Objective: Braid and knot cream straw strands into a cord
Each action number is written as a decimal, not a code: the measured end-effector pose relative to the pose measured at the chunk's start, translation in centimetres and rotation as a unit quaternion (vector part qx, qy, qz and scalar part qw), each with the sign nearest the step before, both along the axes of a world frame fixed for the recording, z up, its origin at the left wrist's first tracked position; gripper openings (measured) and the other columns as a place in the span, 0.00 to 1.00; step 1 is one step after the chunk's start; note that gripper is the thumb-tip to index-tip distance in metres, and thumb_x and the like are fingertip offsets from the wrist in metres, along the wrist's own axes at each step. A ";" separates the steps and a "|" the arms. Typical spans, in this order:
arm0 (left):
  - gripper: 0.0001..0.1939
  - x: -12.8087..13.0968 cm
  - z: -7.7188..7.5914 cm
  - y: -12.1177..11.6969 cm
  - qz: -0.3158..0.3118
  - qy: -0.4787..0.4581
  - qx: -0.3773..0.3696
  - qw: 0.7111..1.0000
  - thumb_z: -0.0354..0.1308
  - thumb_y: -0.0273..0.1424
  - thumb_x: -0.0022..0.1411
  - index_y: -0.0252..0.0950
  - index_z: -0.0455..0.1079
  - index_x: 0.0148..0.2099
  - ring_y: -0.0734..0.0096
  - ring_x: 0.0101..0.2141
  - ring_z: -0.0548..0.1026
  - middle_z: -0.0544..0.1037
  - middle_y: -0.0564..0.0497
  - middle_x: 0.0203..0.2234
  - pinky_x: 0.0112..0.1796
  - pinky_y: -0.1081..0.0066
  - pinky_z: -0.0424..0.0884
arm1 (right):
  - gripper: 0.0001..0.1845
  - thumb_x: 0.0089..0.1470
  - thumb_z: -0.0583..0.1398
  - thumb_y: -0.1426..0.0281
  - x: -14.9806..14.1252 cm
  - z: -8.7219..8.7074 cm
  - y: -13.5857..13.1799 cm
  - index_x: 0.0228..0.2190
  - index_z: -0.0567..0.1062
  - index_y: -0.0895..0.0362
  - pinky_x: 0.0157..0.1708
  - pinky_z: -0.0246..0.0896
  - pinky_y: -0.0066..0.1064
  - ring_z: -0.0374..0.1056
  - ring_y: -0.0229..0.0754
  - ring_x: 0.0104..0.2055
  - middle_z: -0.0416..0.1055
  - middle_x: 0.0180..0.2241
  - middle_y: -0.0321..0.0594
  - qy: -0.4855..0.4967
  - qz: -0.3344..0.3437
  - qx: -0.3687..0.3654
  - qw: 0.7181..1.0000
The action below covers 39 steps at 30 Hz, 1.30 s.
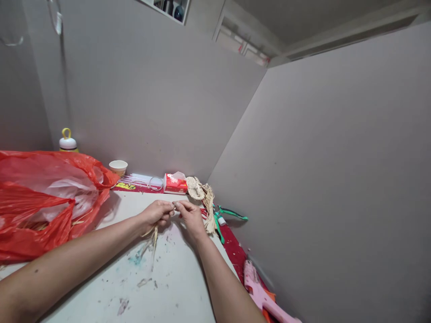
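My left hand and my right hand meet fingertip to fingertip over the white tabletop, both pinched closed. Pale straw strands hang down from my left hand toward the table. My right hand pinches the upper end of the same strands where the two hands touch. A bundle of loose straw and a small woven straw piece lie just beyond my right hand.
A big red plastic bag fills the left side. By the back wall stand a paper cup, a red tissue pack and a yellow-lidded bottle. Green-handled scissors and a pink glue gun lie along the right wall.
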<state>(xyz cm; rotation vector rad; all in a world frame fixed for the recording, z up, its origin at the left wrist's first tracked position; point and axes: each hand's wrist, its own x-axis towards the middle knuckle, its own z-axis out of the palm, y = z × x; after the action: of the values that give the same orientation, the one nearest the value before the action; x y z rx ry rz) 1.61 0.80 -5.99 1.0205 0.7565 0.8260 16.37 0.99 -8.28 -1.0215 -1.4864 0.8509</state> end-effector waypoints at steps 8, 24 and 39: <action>0.17 0.1 0.0 0.0 0.010 0.028 0.038 0.999 0.62 0.41 0.45 0.32 0.65 0.28 0.88 0.12 0.49 0.61 0.61 0.15 0.14 0.78 0.43 | 0.15 0.49 0.60 0.61 0.1 0.1 0.0 0.20 0.75 0.59 0.25 0.56 0.26 0.61 0.36 0.25 0.68 0.21 0.37 -0.023 -0.015 0.035 0.999; 0.17 0.4 -1.2 -0.2 0.013 0.097 0.149 0.984 0.56 0.42 0.51 0.35 0.59 0.21 0.84 0.13 0.50 0.57 0.60 0.11 0.17 0.76 0.45 | 0.17 0.59 0.48 0.61 -0.1 0.3 -0.8 0.23 0.65 0.55 0.26 0.47 0.27 0.54 0.36 0.24 0.60 0.21 0.33 -0.284 -0.107 0.130 0.944; 0.12 0.0 -0.7 -0.2 0.181 0.132 0.338 0.914 0.51 0.37 0.55 0.34 0.70 0.28 0.75 0.22 0.61 0.64 0.56 0.17 0.26 0.75 0.58 | 0.20 0.58 0.51 0.60 2.8 12.0 3.2 0.24 0.75 0.57 0.25 0.45 0.29 0.63 0.40 0.27 0.71 0.25 0.43 -0.484 -0.284 0.000 0.828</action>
<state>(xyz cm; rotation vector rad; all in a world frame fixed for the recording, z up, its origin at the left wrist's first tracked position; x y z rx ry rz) 1.62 0.60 -6.68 1.6634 0.9295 1.3422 19.14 4.19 3.69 -1.9280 -1.7961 -0.1780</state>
